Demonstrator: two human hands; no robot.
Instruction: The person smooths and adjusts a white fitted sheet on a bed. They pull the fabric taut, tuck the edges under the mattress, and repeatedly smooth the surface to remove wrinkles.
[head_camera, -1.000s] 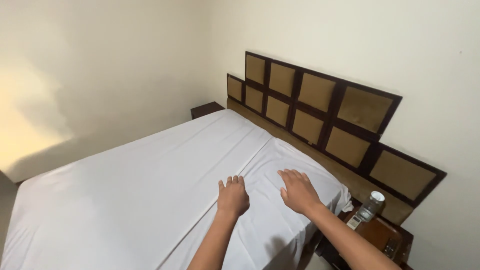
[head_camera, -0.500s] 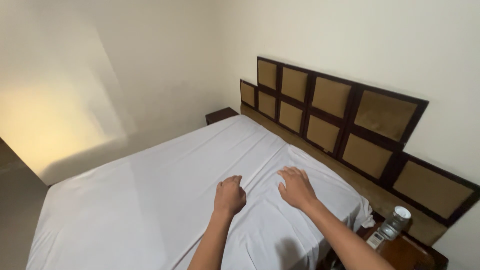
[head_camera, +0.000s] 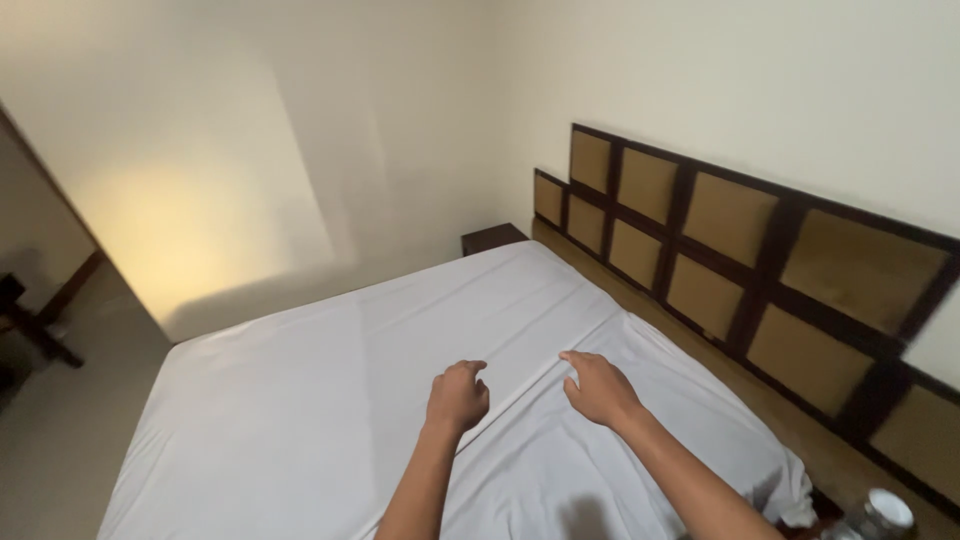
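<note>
A white sheet (head_camera: 330, 400) covers the bed, with a raised fold running from near my hands toward the headboard. My left hand (head_camera: 458, 395) rests on the sheet with fingers curled, just left of the fold. My right hand (head_camera: 598, 388) lies palm down on the sheet right of the fold, fingers bent at its edge. Whether either hand pinches the cloth cannot be told.
A dark wooden headboard (head_camera: 740, 270) with tan panels runs along the right wall. A dark nightstand (head_camera: 492, 238) stands at the far corner. A bottle with a white cap (head_camera: 880, 512) stands at the bottom right. Floor and dark furniture (head_camera: 25, 330) lie at the left.
The view has swung left, showing more of the far wall and floor. Both hands have stayed on the sheet near the fold, the left one curling its fingers more.
</note>
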